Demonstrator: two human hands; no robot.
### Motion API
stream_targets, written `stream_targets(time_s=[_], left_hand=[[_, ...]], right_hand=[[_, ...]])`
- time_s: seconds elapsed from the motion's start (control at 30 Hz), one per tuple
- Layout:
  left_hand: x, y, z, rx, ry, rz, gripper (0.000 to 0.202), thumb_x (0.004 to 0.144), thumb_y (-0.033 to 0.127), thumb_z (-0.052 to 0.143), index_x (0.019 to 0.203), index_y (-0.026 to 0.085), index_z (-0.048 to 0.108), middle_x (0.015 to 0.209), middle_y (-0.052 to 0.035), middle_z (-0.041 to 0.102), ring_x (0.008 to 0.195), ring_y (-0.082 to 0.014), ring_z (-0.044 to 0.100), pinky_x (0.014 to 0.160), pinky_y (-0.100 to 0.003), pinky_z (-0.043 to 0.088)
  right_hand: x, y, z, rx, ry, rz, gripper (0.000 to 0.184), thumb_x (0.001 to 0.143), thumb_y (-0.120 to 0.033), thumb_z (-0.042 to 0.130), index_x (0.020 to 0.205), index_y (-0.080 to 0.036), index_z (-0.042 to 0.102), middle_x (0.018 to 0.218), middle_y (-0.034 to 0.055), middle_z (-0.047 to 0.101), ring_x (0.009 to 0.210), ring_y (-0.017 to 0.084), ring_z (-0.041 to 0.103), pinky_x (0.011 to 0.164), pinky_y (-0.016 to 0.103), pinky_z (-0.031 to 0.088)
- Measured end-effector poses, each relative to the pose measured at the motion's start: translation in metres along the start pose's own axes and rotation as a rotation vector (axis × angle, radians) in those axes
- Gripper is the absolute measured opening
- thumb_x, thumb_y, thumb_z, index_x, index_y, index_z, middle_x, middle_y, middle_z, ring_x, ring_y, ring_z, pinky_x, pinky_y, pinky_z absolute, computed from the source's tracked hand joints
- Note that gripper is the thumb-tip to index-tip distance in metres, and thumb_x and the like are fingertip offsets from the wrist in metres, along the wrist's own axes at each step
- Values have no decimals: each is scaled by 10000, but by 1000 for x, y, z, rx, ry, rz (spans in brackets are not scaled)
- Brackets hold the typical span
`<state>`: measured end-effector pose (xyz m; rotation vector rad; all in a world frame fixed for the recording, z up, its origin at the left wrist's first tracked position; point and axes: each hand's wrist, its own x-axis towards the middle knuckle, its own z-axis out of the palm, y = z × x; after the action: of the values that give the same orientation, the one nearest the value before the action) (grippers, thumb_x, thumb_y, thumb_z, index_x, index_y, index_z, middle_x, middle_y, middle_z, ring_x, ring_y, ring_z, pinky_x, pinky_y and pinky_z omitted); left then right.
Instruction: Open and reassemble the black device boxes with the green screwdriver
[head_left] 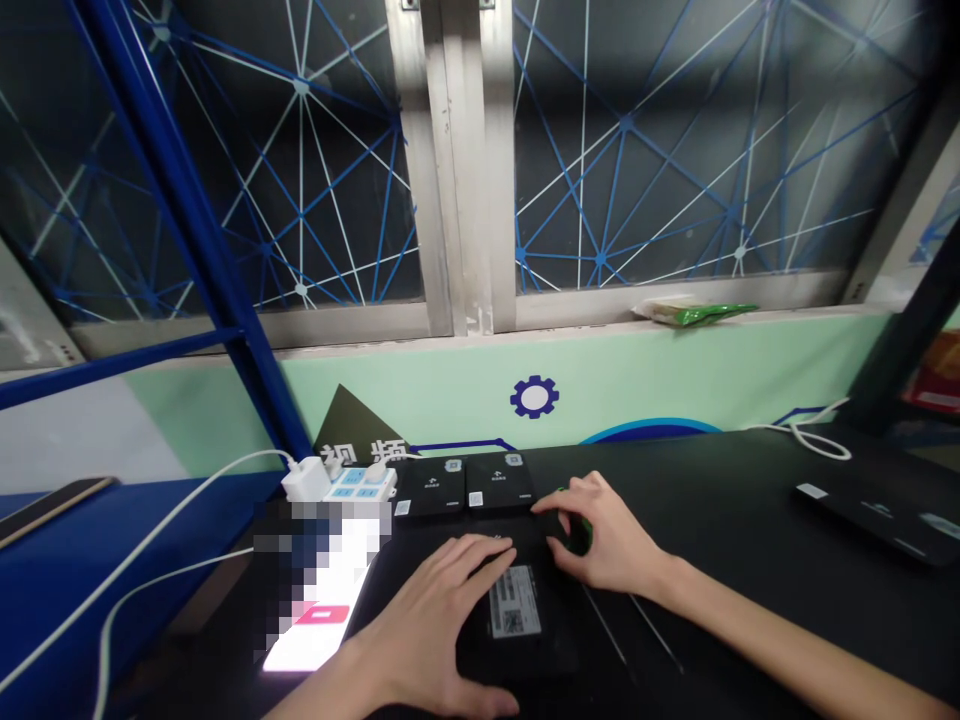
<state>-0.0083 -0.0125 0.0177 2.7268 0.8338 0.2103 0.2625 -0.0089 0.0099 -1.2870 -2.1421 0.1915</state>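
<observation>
On the black table (720, 530) under windows (675, 150), left hand (439, 605) spreads over a box (519, 605), right hand (604, 530) curls, grip unclear.

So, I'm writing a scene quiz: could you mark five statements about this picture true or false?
The left hand is at the black box with the large label. True.
The green packet lies on the table. False: it lies on the window ledge.
The right hand is curled. True.
The power strip is right of the two small black boxes. False: it is to their left.
The wall bears a gear emblem. True.
</observation>
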Motion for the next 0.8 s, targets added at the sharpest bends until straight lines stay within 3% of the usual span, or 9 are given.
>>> stream_targets(time_s=[0.2, 0.33, 0.43, 0.6, 0.73, 0.8], left_hand=[[-5, -7, -1, 28, 39, -50, 1038, 665, 650, 765, 1529, 314, 299, 1552, -71, 366, 1398, -407, 337, 1153, -634, 201], [-5, -8, 0, 23, 55, -42, 1009, 665, 629, 769, 1515, 311, 330, 1527, -66, 405, 1379, -400, 374, 1156, -630, 207], [-4, -7, 1, 22, 49, -49, 999, 669, 625, 766, 1512, 300, 338, 1529, -73, 401, 1379, -404, 371, 1149, -639, 213], [-4, -7, 2, 27, 32, -68, 1005, 679, 628, 760, 1519, 289, 327, 1536, -83, 388, 1383, -411, 359, 1141, -652, 218], [-4, -7, 3, 15, 53, -54, 981, 698, 680, 721, 1514, 293, 338, 1528, -81, 396, 1381, -412, 358, 1138, -644, 237], [-4, -7, 4, 14, 48, -53, 975, 706, 692, 707, 1514, 287, 339, 1528, -87, 395, 1382, -409, 355, 1140, -641, 232]], right_hand=[[5, 13, 5, 547, 219, 145, 419, 740, -232, 659, 1158, -208, 634, 784, 2, 629, 719, 179, 568, 731, 321, 465], [9, 17, 6, 974, 256, 262, 329, 723, -331, 741, 1013, -192, 672, 830, 33, 658, 749, 198, 613, 717, 316, 494], [12, 14, 5, 1147, 294, 334, 293, 707, -310, 755, 953, -194, 645, 799, 18, 641, 651, 162, 575, 616, 274, 465], [22, -1, -3, 1320, 371, 358, 94, 727, -224, 558, 799, -210, 498, 789, 21, 573, 616, 143, 515, 595, 276, 447], [39, -9, -19, 1423, 269, 396, 104, 669, -217, 503, 713, -233, 411, 541, -63, 319, 446, 116, 302, 437, 238, 341], [49, -12, -27, 1517, 235, 387, 187, 742, -276, 505, 621, -231, 370, 485, -90, 224, 409, 91, 152, 369, 209, 237]])
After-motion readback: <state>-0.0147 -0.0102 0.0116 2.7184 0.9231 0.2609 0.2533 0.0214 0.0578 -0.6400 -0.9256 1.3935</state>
